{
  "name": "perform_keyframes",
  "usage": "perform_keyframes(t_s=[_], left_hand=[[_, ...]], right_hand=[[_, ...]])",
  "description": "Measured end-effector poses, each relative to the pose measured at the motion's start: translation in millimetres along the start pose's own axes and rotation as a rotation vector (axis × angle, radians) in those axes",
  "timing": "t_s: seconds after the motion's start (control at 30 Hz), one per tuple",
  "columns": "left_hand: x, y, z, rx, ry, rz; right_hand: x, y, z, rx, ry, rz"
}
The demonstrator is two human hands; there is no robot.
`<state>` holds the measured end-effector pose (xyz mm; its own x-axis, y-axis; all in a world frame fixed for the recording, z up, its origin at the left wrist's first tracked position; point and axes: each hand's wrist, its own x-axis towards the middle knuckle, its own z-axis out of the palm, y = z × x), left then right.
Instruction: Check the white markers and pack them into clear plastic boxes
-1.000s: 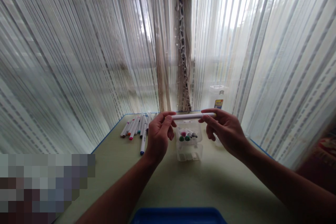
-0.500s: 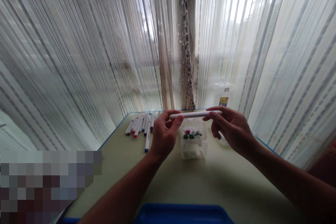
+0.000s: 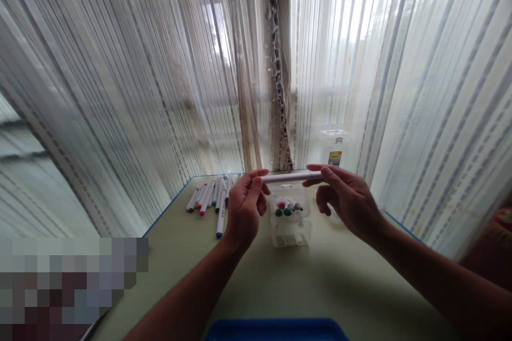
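Observation:
A white marker [image 3: 288,177] is held level in the air between my two hands. My left hand [image 3: 247,205] pinches its left end between thumb and fingers. The fingertips of my right hand [image 3: 347,194] close on its right end. Both tips of the marker are covered by my fingers. Below and behind it sits an open clear plastic case [image 3: 291,234], with several markers inside showing green, pink and grey ends [image 3: 287,212]. Left of my left hand lies a pile of white markers [image 3: 206,197] with coloured ends. One blue-ended marker [image 3: 221,218] sticks out toward me.
A clear container with a yellow label [image 3: 335,157] stands at the back right, by the striped curtain [image 3: 192,90]. At the front edge of the pale green table [image 3: 264,287] is a blue tray [image 3: 276,329]. A clear piece, partly hidden, lies behind my right hand.
My fingers have shifted along the marker and now cover its yellow ends, which showed before. The view has turned slightly, and the case and pile appear a little lower and further left.

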<state>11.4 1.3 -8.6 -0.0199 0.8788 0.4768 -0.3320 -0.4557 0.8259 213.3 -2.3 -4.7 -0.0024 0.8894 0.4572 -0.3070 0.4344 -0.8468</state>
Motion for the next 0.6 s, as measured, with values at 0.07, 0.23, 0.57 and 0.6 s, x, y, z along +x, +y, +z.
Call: perform_keyframes(t_s=[0.07, 0.23, 0.57, 0.6], left_hand=[[-0.2, 0.5, 0.2, -0.002, 0.004, 0.002], [-1.3, 0.4, 0.8, -0.008, 0.010, 0.001], [0.2, -0.3, 2.0, 0.026, 0.010, 0.025], [0.3, -0.4, 1.8, 0.030, 0.006, 0.029]], right_hand=[[-0.8, -0.5, -0.7, 0.010, 0.012, 0.012], [-1.5, -1.4, -2.6, 0.018, 0.026, 0.029], [0.5, 0.7, -1.9, -0.012, 0.030, -0.044], [0.6, 1.6, -2.8, -0.022, 0.026, -0.057]])
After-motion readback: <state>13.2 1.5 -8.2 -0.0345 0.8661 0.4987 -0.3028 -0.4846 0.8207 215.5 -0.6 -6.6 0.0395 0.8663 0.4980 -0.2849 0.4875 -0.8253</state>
